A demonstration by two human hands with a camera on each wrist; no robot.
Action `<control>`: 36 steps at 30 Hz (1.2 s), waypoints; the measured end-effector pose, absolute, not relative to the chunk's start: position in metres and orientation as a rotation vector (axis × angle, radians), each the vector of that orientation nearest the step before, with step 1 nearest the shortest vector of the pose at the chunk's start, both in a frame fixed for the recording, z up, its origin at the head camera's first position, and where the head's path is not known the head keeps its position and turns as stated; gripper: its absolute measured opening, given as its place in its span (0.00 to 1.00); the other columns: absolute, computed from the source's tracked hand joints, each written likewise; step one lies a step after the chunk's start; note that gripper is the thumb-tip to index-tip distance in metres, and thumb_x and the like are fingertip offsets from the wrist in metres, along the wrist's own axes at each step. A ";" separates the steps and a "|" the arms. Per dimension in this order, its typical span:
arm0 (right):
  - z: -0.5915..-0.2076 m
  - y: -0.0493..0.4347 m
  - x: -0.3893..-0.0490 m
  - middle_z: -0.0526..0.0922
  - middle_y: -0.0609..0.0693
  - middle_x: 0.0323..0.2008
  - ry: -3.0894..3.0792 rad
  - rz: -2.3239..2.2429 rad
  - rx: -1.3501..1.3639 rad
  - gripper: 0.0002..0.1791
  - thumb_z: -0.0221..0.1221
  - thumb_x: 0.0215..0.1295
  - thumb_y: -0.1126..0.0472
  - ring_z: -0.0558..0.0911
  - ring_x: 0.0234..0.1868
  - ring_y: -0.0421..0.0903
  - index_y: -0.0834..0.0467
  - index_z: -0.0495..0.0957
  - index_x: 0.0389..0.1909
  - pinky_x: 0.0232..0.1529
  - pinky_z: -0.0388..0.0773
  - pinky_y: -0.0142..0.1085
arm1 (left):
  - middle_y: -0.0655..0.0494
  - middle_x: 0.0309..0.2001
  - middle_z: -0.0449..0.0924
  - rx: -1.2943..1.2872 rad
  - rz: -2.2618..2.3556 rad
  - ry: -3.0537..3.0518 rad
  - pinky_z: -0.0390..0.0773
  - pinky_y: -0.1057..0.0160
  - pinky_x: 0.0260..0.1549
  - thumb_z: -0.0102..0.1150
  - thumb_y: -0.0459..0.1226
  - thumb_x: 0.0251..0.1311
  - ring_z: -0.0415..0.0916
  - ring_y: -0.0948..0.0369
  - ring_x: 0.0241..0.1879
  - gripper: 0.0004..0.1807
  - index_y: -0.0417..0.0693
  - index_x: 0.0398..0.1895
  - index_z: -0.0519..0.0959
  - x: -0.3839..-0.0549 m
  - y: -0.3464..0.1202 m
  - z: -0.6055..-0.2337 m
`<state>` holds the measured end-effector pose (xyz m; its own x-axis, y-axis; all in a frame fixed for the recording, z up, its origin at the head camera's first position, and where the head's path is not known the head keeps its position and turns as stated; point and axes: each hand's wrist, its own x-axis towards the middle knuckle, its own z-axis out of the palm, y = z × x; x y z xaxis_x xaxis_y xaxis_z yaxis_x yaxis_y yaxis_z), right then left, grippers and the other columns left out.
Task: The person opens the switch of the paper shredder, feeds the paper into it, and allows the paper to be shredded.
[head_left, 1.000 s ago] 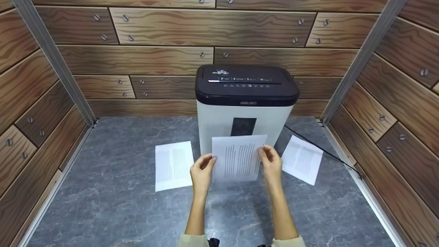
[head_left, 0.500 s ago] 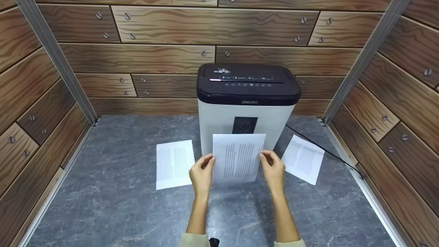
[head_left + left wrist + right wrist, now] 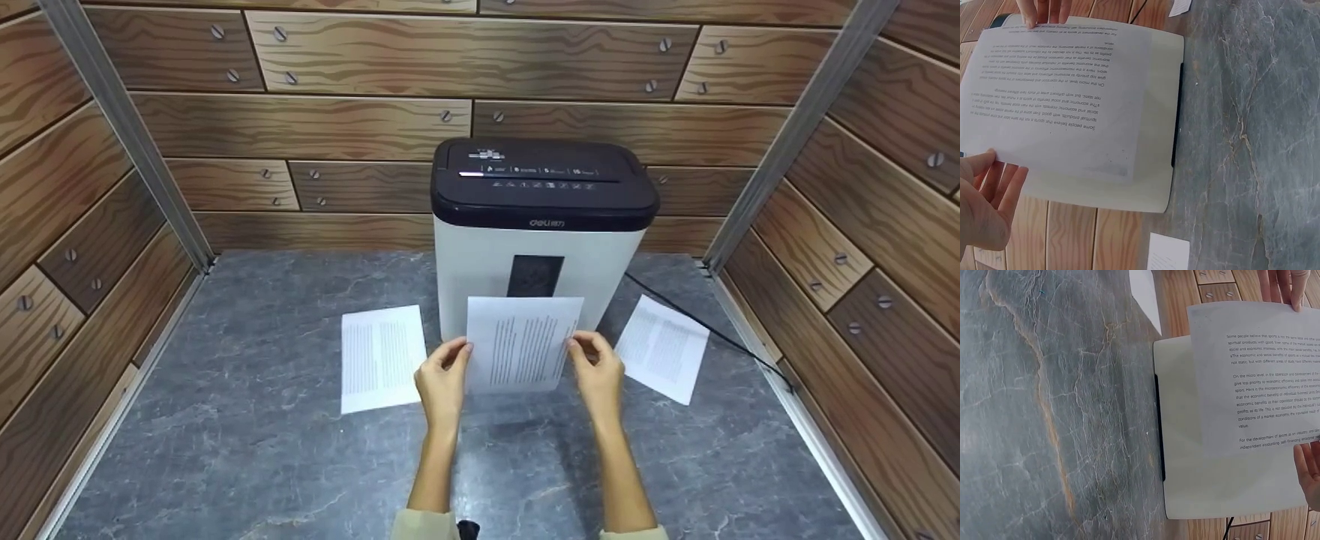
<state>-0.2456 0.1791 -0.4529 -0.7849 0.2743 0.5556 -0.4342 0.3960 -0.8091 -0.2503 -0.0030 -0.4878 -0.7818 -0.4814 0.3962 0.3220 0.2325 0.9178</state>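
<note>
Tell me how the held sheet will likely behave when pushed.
The held sheet is probably light: the left hand and right hand merely pinch its opposite edges. It looks paper-thin, so it would likely bend or buckle if pushed edgewise.

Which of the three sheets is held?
The middle sheet, in front of the shredder: left hand and right hand pinch its side edges. The left sheet and right sheet lie flat on the grey surface.
</note>
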 end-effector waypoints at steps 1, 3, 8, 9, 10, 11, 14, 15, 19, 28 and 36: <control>-0.453 0.179 -0.245 0.79 0.65 0.30 -2.021 1.434 0.136 0.05 0.58 0.56 0.76 0.79 0.30 0.58 0.74 0.77 0.33 0.30 0.74 0.25 | 0.53 0.29 0.83 0.145 -1.609 -1.879 0.79 0.65 0.28 0.65 0.32 0.51 0.79 0.59 0.29 0.06 0.39 0.32 0.84 -0.250 -0.003 -0.487; -0.452 0.180 -0.245 0.79 0.66 0.30 -2.022 1.449 0.132 0.05 0.58 0.57 0.76 0.79 0.30 0.59 0.75 0.77 0.33 0.30 0.74 0.24 | 0.53 0.30 0.83 0.138 -1.607 -1.891 0.79 0.65 0.28 0.65 0.32 0.52 0.79 0.60 0.29 0.06 0.39 0.32 0.84 -0.249 -0.003 -0.486; -0.450 0.181 -0.245 0.78 0.66 0.31 -2.011 1.546 0.110 0.06 0.57 0.58 0.76 0.79 0.31 0.58 0.76 0.76 0.35 0.31 0.77 0.25 | 0.52 0.30 0.83 0.117 -1.629 -1.892 0.79 0.65 0.29 0.64 0.32 0.52 0.79 0.60 0.30 0.05 0.39 0.33 0.84 -0.247 -0.002 -0.482; -0.449 0.182 -0.245 0.78 0.66 0.31 -2.009 1.554 0.106 0.06 0.57 0.58 0.76 0.80 0.31 0.57 0.76 0.76 0.35 0.31 0.77 0.25 | 0.52 0.30 0.83 0.110 -1.632 -1.889 0.79 0.65 0.29 0.64 0.32 0.53 0.79 0.60 0.30 0.06 0.39 0.33 0.84 -0.247 -0.002 -0.481; -0.448 0.182 -0.245 0.78 0.66 0.31 -2.005 1.553 0.105 0.06 0.57 0.58 0.76 0.80 0.31 0.55 0.76 0.76 0.35 0.31 0.77 0.25 | 0.52 0.30 0.83 0.108 -1.633 -1.884 0.79 0.65 0.28 0.64 0.32 0.53 0.79 0.60 0.29 0.06 0.39 0.33 0.84 -0.247 -0.002 -0.480; -0.446 0.183 -0.245 0.79 0.66 0.31 -2.005 1.542 0.105 0.06 0.57 0.58 0.76 0.80 0.31 0.54 0.76 0.76 0.35 0.32 0.77 0.25 | 0.52 0.30 0.83 0.105 -1.632 -1.878 0.79 0.65 0.28 0.64 0.32 0.53 0.79 0.60 0.29 0.06 0.39 0.33 0.84 -0.248 -0.001 -0.478; -0.440 0.185 -0.246 0.79 0.66 0.31 -1.989 1.537 0.123 0.06 0.57 0.58 0.76 0.79 0.31 0.53 0.76 0.76 0.35 0.32 0.76 0.25 | 0.52 0.30 0.83 0.088 -1.631 -1.864 0.79 0.65 0.28 0.64 0.32 0.52 0.80 0.60 0.29 0.06 0.39 0.33 0.84 -0.249 0.000 -0.472; -0.437 0.185 -0.247 0.79 0.66 0.31 -1.983 1.542 0.134 0.06 0.57 0.58 0.76 0.79 0.31 0.53 0.76 0.76 0.35 0.33 0.76 0.25 | 0.52 0.30 0.83 0.084 -1.635 -1.861 0.79 0.65 0.28 0.64 0.32 0.52 0.80 0.60 0.29 0.06 0.39 0.33 0.84 -0.250 0.000 -0.469; -0.422 0.189 -0.251 0.79 0.67 0.31 -1.940 1.588 0.184 0.06 0.56 0.57 0.78 0.81 0.31 0.49 0.77 0.75 0.35 0.33 0.78 0.28 | 0.52 0.30 0.83 0.057 -1.672 -1.845 0.79 0.66 0.26 0.64 0.33 0.53 0.80 0.60 0.29 0.06 0.40 0.33 0.84 -0.253 0.000 -0.454; -0.366 0.197 -0.262 0.78 0.66 0.30 -1.831 1.596 0.297 0.05 0.55 0.56 0.80 0.80 0.29 0.37 0.79 0.74 0.34 0.37 0.78 0.28 | 0.53 0.31 0.83 -0.070 -1.671 -1.796 0.79 0.67 0.32 0.64 0.33 0.52 0.80 0.62 0.32 0.06 0.40 0.32 0.84 -0.263 -0.002 -0.394; -0.324 0.209 -0.280 0.81 0.55 0.28 -1.686 1.567 0.362 0.07 0.59 0.56 0.74 0.81 0.29 0.42 0.75 0.76 0.34 0.38 0.78 0.31 | 0.56 0.33 0.83 -0.281 -1.682 -1.801 0.77 0.67 0.37 0.64 0.35 0.53 0.79 0.65 0.35 0.07 0.42 0.34 0.84 -0.270 -0.009 -0.331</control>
<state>-0.2804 0.2087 -0.3236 -0.6475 0.2982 0.7013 -0.6778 0.1954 -0.7088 -0.2703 -0.0091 -0.3310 -0.7663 -0.2694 0.5832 0.5636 0.1538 0.8116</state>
